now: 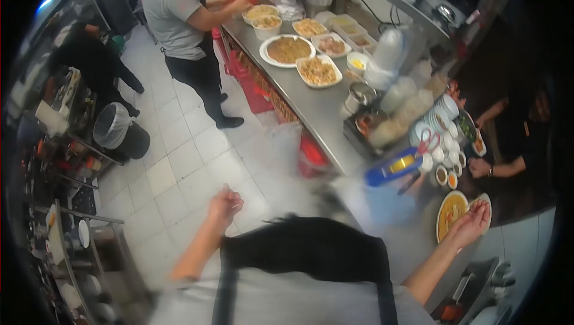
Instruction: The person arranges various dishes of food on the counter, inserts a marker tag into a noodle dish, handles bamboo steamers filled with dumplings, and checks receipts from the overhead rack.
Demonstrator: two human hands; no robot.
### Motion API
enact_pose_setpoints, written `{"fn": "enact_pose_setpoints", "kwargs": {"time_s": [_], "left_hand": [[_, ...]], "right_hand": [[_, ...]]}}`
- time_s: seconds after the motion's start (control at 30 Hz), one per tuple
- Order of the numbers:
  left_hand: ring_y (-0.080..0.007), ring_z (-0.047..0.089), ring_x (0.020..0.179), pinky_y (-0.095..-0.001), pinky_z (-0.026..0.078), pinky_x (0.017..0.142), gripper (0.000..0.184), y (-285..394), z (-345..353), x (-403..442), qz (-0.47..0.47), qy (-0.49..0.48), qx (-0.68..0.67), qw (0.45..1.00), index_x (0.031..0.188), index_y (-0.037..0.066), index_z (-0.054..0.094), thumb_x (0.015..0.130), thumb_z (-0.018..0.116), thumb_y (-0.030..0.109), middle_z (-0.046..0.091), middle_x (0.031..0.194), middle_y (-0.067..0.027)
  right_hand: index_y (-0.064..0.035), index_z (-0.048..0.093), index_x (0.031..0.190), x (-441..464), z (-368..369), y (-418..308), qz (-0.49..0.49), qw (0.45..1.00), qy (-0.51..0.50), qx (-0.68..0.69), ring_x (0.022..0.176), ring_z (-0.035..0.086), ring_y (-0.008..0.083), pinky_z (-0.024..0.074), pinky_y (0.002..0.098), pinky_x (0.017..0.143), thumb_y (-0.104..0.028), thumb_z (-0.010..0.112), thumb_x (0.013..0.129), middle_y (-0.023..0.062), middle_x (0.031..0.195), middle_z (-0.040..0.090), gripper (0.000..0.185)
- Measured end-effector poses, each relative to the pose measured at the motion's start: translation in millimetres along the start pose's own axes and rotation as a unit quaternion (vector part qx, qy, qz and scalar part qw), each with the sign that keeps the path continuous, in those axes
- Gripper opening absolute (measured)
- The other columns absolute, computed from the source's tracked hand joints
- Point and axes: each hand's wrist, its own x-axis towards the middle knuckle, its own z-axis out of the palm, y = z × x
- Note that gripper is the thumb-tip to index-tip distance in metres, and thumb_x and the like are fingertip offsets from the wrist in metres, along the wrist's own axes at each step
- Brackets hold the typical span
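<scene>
My left hand [225, 205] is raised over the tiled floor at my side, its fingers loosely curled, with nothing visible in them. At the right end of the counter, my right hand [469, 226] is over the plates, palm partly up and fingers bent together. Whatever those fingers might hold is hidden. Beside it lies an oval plate of yellow-orange food [451, 212]. Partly behind the hand is a second white plate [487, 220]; I cannot tell whether they touch. Small sauce cups [452, 180] stand just beyond.
A steel counter [326, 124] carries a round plate of food [290, 50], a square bowl [318, 71], a blue tray [391, 168] and scissors [428, 141]. A person in grey [176, 23] works at its far end. Another person's hand [479, 168] is across the counter. A bin [133, 141] stands left.
</scene>
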Motion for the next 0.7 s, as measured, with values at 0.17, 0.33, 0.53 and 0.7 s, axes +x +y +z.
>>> {"fn": "enact_pose_setpoints", "kwargs": {"time_s": [0.17,0.33,0.53,0.7], "left_hand": [[-0.0197,0.053,0.067,-0.0343,0.042,0.067,0.028,35,12,39,0.026,-0.034,-0.057,0.997,0.073,0.012,0.047,0.094,0.041,0.03,0.053,0.072,-0.0046],[-0.0168,0.052,0.066,-0.0309,0.041,0.063,0.016,60,-13,92,0.013,0.011,-0.052,0.999,0.093,0.009,0.052,0.091,0.045,0.024,0.05,0.068,-0.0029],[-0.0151,0.05,0.068,-0.0297,0.044,0.067,0.014,163,-17,171,0.064,-0.056,-0.031,0.996,0.103,0.012,0.05,0.09,0.05,0.016,0.049,0.067,-0.0004],[-0.0175,0.054,0.072,-0.0304,0.044,0.068,0.015,251,-31,239,0.048,-0.061,-0.014,0.997,0.102,0.012,0.05,0.088,0.051,0.018,0.054,0.082,-0.0032]], "right_hand": [[0.0018,0.052,0.103,-9,137,13,-0.02,0.989,-0.12,0.088,0.07,0.05,0.011,0.0428,0.0218,0.065,-0.02,0.053,0.091,0.0054,0.08,0.055,0.025],[0.0009,0.055,0.109,-37,239,33,0.061,0.957,-0.171,0.226,0.07,0.046,0.015,0.037,0.0287,0.065,-0.05,0.043,0.089,0.0045,0.072,0.051,0.056],[0.0017,0.05,0.116,-95,333,64,0.052,0.965,-0.182,0.182,0.07,0.046,0.0129,0.0368,0.027,0.064,-0.038,0.04,0.094,0.004,0.076,0.052,0.046],[0.0006,0.045,0.12,-142,411,77,0.058,0.968,-0.193,0.147,0.069,0.046,0.0106,0.0372,0.0252,0.064,-0.02,0.043,0.095,0.0028,0.075,0.052,0.033]]}}
